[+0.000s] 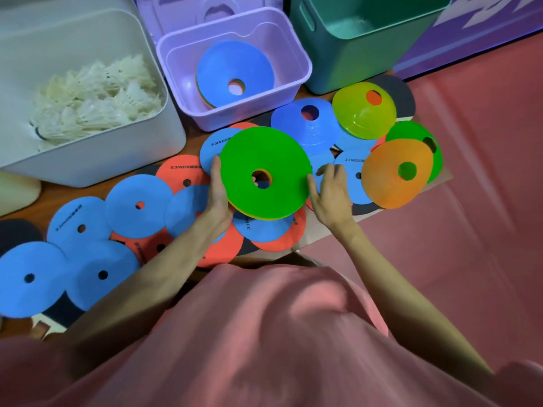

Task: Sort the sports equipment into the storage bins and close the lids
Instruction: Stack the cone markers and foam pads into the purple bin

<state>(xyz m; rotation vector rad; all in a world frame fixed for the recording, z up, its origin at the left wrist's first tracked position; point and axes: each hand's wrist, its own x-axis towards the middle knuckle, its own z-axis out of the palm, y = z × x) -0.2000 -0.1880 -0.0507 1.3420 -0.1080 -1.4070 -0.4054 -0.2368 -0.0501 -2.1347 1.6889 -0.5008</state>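
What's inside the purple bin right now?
The purple bin holds a stack of disc cones with a blue cone on top. Orange and yellow-green edges show at the stack's lower left edge; how many lie underneath is hidden by the blue one. Nothing else shows on the visible floor.

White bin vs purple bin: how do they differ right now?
The white bin is larger and holds a heap of white shuttlecocks; the purple bin is smaller and holds stacked disc cones, a blue cone on top. The white one stands left of the purple. Both are open, without lids on.
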